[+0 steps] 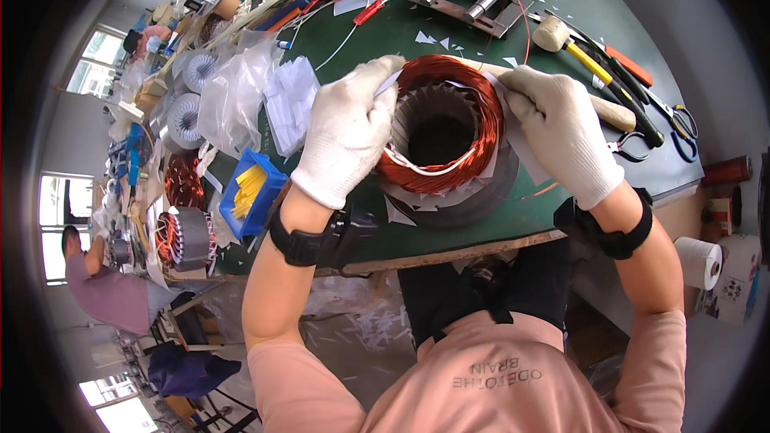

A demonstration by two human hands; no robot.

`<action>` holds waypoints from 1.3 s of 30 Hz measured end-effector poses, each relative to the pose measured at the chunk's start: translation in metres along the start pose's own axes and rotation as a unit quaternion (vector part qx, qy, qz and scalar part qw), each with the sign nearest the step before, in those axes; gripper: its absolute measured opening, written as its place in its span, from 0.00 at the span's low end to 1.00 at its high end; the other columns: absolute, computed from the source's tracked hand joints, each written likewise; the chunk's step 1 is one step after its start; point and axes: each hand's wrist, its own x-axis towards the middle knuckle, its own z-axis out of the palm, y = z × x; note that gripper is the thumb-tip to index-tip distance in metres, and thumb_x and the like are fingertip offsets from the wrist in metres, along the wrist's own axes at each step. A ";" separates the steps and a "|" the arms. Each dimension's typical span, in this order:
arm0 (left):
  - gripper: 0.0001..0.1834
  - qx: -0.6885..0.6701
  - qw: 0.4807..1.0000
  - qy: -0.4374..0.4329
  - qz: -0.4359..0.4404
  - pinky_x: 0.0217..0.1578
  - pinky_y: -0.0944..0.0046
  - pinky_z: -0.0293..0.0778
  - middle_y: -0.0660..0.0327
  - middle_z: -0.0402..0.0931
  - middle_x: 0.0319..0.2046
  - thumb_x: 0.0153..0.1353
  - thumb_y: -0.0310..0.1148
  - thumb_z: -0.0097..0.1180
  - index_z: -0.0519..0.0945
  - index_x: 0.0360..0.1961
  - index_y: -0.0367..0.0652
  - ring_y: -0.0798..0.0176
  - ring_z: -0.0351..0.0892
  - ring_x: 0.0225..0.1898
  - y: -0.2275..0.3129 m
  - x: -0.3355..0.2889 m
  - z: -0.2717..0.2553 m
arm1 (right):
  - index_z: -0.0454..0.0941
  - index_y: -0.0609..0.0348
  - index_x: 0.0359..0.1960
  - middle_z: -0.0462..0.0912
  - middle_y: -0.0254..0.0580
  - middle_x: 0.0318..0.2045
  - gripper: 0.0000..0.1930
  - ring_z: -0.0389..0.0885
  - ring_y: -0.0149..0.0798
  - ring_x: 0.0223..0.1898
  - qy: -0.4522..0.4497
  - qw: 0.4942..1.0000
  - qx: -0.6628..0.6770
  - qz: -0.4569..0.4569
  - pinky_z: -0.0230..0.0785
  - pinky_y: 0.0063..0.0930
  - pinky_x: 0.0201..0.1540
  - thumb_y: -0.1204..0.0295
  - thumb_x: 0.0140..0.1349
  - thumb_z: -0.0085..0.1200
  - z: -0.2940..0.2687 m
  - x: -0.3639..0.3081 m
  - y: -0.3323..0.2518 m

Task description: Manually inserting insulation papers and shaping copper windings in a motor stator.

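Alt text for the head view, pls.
White-gloved left hand and right hand flank a red-brown wire coil on a ring-shaped core, at a green table. A mallet and pliers lie to the right; a blue bin with yellow strips sits left.

From my distant post I see matching white knit gloves (335, 144) on the left hand (353, 112) and the right hand (557, 116), each with a ribbed cuff at the wrist. Just past each cuff, my view shows a black strap (298, 247) bearing a boxy black module (353, 230). A salmon-pink shirt (481, 410) has short sleeves (293, 377) and dark lettering (495, 377) on the chest, above black trousers (427, 298).
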 end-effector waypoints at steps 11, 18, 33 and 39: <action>0.12 -0.041 0.998 0.044 0.011 0.43 0.58 0.78 0.46 0.81 0.40 0.60 0.25 0.52 0.81 0.45 0.37 0.46 0.82 0.42 -0.003 0.004 0.006 | 0.79 0.65 0.43 0.79 0.61 0.28 0.13 0.81 0.58 0.32 -0.013 0.997 -0.062 -0.051 0.73 0.38 0.37 0.81 0.60 0.44 0.002 0.013 0.001; 0.15 -0.020 1.000 0.000 0.017 0.49 0.62 0.75 0.48 0.82 0.44 0.64 0.27 0.48 0.80 0.50 0.36 0.52 0.83 0.46 -0.003 0.004 0.004 | 0.79 0.65 0.45 0.79 0.58 0.24 0.14 0.82 0.50 0.27 0.010 0.986 -0.136 -0.091 0.72 0.33 0.35 0.80 0.63 0.43 0.006 0.014 0.001; 0.09 0.124 0.981 0.112 0.099 0.40 0.52 0.76 0.52 0.80 0.32 0.60 0.33 0.52 0.81 0.38 0.43 0.48 0.80 0.37 -0.001 0.007 0.008 | 0.80 0.61 0.43 0.82 0.52 0.29 0.11 0.83 0.51 0.33 -0.112 0.986 -0.083 -0.088 0.74 0.37 0.40 0.70 0.64 0.48 -0.026 0.030 -0.006; 0.09 0.123 0.985 0.056 0.111 0.40 0.53 0.75 0.51 0.79 0.34 0.58 0.32 0.56 0.79 0.37 0.41 0.45 0.80 0.37 0.004 0.025 0.021 | 0.76 0.60 0.41 0.79 0.46 0.29 0.12 0.78 0.41 0.31 -0.144 0.986 -0.073 -0.036 0.72 0.29 0.38 0.63 0.65 0.51 -0.007 0.059 0.005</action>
